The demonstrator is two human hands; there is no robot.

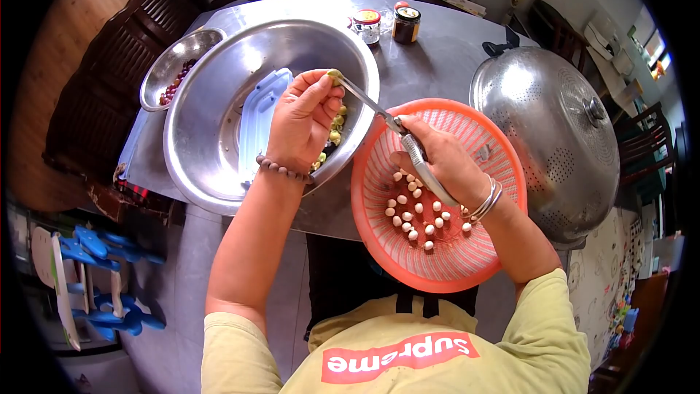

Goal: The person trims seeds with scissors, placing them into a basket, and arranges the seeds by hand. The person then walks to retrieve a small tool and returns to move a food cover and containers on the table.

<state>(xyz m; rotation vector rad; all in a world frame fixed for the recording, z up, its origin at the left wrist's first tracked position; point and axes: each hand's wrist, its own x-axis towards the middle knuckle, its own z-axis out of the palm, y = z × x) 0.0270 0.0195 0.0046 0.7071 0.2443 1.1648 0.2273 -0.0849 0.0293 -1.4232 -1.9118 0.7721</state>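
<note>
My left hand [300, 111] pinches a small green pod or seed [333, 77] between thumb and fingertips, above the large steel basin [191, 95]. In my right hand [446, 155] are the grey handles of a pair of slim metal pliers [367, 102], whose tip meets the green piece. That hand hovers over a coral plastic basket [379, 266] on the table's front edge. Several peeled white seeds [407, 217] lie on its bottom. Green husks [336, 130] and a pale blue plastic tray [250, 120] rest in the basin, partly hidden by my left hand.
A smaller steel bowl [155, 73] with dark red fruit stands behind the basin at left. Two jars, one red-lidded [367, 27] and one dark [406, 25], stand at the back. On the right, a large perforated steel lid [554, 124] takes up the grey table's [430, 66] side.
</note>
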